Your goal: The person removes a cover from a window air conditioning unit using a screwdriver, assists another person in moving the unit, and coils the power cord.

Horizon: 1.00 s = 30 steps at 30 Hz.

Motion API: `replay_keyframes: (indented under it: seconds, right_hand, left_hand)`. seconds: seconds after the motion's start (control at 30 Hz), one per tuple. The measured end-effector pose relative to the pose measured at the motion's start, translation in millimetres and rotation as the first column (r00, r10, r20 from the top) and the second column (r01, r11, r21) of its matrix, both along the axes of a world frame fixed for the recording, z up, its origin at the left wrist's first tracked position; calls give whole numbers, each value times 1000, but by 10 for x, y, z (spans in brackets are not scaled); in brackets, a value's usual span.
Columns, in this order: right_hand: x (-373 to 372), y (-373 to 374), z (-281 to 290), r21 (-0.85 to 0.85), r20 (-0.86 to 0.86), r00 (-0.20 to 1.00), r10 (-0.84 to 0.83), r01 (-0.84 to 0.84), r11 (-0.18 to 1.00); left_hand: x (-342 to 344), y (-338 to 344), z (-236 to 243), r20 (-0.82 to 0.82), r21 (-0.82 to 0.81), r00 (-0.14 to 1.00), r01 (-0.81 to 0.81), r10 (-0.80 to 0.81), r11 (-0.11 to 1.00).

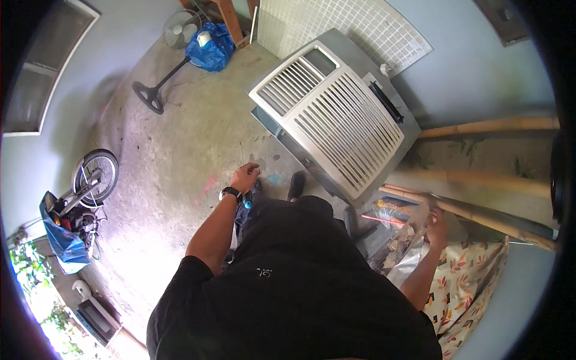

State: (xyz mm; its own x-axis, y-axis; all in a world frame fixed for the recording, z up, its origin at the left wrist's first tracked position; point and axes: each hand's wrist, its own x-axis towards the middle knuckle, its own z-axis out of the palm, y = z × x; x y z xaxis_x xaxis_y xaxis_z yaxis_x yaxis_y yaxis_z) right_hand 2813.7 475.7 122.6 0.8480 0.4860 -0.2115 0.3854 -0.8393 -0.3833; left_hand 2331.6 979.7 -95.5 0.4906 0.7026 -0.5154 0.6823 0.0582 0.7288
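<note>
My left hand hangs beside my dark trousers with its fingers curled; whether anything small is inside them I cannot make out. A blue object shows just below my wrist, by the trousers. My right hand grips a crumpled clear plastic bag over a pile of items with a dark printed package and a thin red stick. In front of me a grey window air conditioner with a white slatted grille stands at an angle, near my feet.
A bicycle stands at the left wall. A blue bag, a fan and a dark pole with a looped end lie at the back. Bamboo poles and a patterned cloth are at my right. A white grid panel leans behind the unit.
</note>
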Motion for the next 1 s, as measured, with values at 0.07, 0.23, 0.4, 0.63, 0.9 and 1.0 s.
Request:
replay_keyframes:
  seconds: [0.07, 0.23, 0.4, 0.63, 0.9, 1.0]
  right_hand:
    - [-96, 194, -59, -9, 2, 1000, 0, 0, 1000]
    - [-673, 993, -283, -47, -65, 993, -102, 99, 994]
    - [-1267, 1099, -1340, 371, 84, 980, -178, 135, 919]
    - [-2470, 1977, -1534, 224, 182, 966, -182, 140, 965]
    - [-1763, 2777, -1462, 388, 306, 941, -145, 16, 922]
    - [-893, 2914, -1469, 279, 417, 909, -15, -112, 954]
  left_hand:
    - [-261, 5, -78, -32, 13, 999, 13, -13, 1000]
    - [-1228, 30, -279, -45, -111, 999, -25, 20, 994]
    - [-1979, 50, -377, -100, 93, 992, 81, -72, 992]
    - [-2609, -99, -383, -260, -291, 965, -125, 47, 949]
    - [-2750, 88, -478, -301, -546, 951, -238, 78, 803]
    - [-2521, 99, -328, -310, -505, 943, -271, 120, 819]
